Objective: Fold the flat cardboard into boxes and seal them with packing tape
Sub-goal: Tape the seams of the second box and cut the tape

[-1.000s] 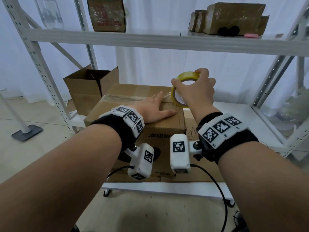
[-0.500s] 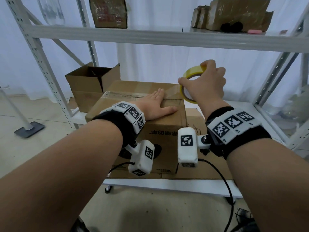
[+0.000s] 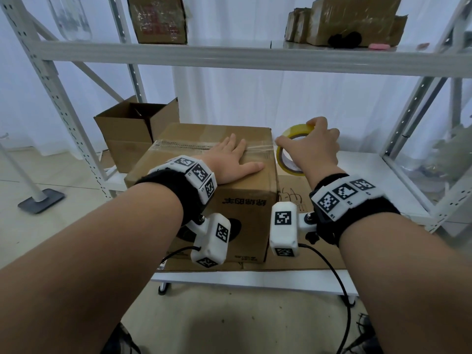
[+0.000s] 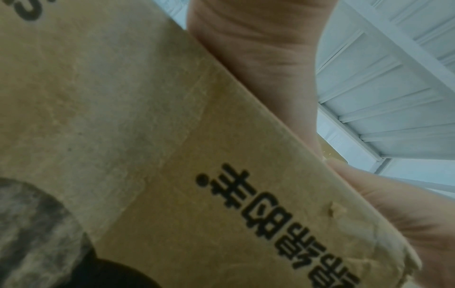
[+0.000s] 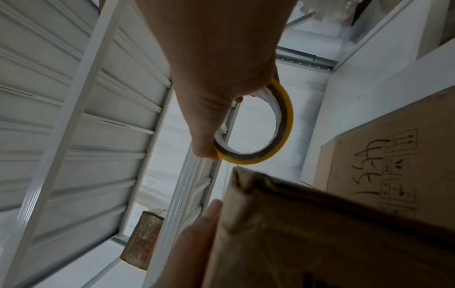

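Right hand (image 3: 313, 149) fingers (image 3: 315, 123) grasp the yellow packing tape roll (image 3: 293, 134), just off the closed cardboard box (image 3: 199, 154). Left hand (image 3: 231, 160) fingers (image 3: 241, 145) lie flat, released, on its taped top seam. An open carton (image 3: 132, 134) stands beyond, on the shelf (image 3: 370, 175).

Open box (image 3: 135, 134) crowds left; right shelf (image 3: 370, 180) bare.
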Tool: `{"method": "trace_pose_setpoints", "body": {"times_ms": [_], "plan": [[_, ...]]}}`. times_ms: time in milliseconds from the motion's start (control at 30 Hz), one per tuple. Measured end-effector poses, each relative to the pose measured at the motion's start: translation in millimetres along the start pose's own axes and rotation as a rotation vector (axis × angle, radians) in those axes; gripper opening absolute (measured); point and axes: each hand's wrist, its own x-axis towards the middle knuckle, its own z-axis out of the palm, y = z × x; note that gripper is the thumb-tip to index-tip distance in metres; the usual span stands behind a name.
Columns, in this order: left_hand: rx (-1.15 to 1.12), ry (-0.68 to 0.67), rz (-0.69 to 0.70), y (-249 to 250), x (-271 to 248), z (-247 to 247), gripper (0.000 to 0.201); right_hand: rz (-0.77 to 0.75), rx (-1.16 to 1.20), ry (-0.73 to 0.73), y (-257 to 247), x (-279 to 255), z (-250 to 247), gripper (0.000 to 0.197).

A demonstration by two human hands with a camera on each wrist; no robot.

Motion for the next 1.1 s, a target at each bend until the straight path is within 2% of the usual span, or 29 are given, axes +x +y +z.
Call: {"method": "trace_pose_setpoints", "body": {"times_ms": [233,333,467,533,667,767,900,1000,1100], "plan": [[0.021,0.014,-0.099,-8,-3,-1,0.08,-0.09,-0.002,0.065,-12,2,-6,0.072],[-0.014,0.038,-0.147,-28,-9,-5,0.073,-0.066,0.022,0.074,-11,-3,-3,0.071],[-0.023,0.105,-0.354,-60,-17,-6,0.092,-0.005,0.059,0.07,-7,-11,8,0.071],[-0.03,0.111,-0.389,-65,-17,-5,0.097,0.031,0.104,0.069,-6,-13,10,0.072],[0.004,0.092,-0.271,-59,-15,-6,0.09,0.079,0.162,0.048,0,-9,11,0.07],[0.019,0.057,-0.124,-45,-16,-5,0.082,0.068,0.172,0.051,2,-7,12,0.07],[0.049,0.034,-0.004,-16,-11,-4,0.082,0.037,0.154,0.069,6,-5,11,0.071],[0.037,0.025,0.033,-3,-8,-4,0.078,0.008,0.119,0.084,4,-5,7,0.072],[0.004,0.007,0.021,-4,-9,-4,0.079,-0.138,0.007,0.142,-5,-5,2,0.073]]}}
